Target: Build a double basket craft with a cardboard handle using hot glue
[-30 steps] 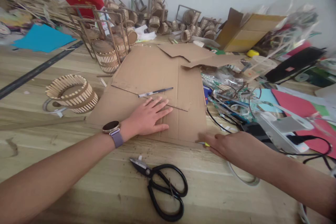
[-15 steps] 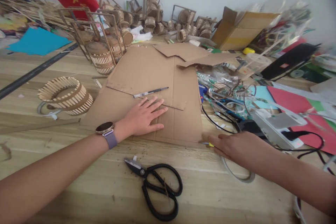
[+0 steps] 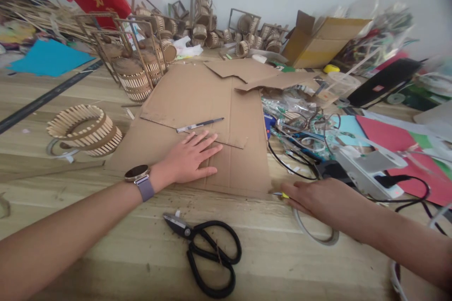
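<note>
My left hand [image 3: 190, 157] lies flat and open on a large brown cardboard sheet [image 3: 197, 99], fingers spread, a watch on the wrist. A pen [image 3: 199, 125] rests on the cardboard just beyond the fingertips. My right hand [image 3: 319, 200] is at the cardboard's near right corner, its fingers closed round a small tool with a yellow tip [image 3: 283, 195]; I cannot make out what the tool is. Black scissors [image 3: 206, 254] lie shut on the wooden surface between my arms. A grey ring of tape [image 3: 314, 235] sits under my right hand.
A slatted wooden ring basket [image 3: 83, 129] stands at the left. Several wicker baskets in frames [image 3: 137, 66] crowd the back. Cables, plastic bags and coloured paper [image 3: 388, 141] clutter the right. A cardboard box [image 3: 325, 42] sits at the back right.
The view has drifted slightly; both hands hold nearly the same places on the cardboard, the right hand still at the near right corner.
</note>
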Demonstrator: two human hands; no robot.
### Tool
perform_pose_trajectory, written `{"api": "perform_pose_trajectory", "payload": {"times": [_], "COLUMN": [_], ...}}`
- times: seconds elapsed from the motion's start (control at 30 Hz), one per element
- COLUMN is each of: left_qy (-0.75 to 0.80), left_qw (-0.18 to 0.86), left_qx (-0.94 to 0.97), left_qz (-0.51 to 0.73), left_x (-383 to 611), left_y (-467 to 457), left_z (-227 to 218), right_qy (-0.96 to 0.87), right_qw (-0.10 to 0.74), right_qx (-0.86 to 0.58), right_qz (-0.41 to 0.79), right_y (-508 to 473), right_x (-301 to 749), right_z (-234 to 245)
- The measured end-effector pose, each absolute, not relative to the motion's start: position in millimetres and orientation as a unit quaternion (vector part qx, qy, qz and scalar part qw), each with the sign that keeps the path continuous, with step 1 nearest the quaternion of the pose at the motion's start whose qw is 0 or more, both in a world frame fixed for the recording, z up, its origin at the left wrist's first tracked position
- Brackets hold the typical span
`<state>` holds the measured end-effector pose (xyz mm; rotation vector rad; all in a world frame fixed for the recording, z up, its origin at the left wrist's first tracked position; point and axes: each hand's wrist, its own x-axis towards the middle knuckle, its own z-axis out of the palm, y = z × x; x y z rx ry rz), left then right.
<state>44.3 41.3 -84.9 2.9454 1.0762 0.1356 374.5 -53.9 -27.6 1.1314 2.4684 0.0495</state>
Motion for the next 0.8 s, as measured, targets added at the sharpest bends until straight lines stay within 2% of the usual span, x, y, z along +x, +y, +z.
{"api": "perform_pose_trajectory", "payload": {"times": [0.43, 0.7, 0.8], "left_qy": [0.342, 0.341, 0.342], "left_qw": [0.004, -0.004, -0.001], "left_qx": [0.938, 0.937, 0.936], "left_qz": [0.050, 0.071, 0.081], "left_x": [44.1, 44.3, 44.9], "left_y": [41.1, 40.4, 39.1], "left_z": [-86.1, -88.9, -88.8], "right_qy": [0.907, 0.870, 0.853], "right_qw": [0.149, 0.236, 0.236], "right_qx": [0.392, 0.434, 0.466], "right_qz": [0.036, -0.004, 0.023], "right_y": [-54.7, -55.1, -56.9], "right_x": [387.0, 376.5, 384.2], "right_z": [-38.8, -18.1, -10.1]}}
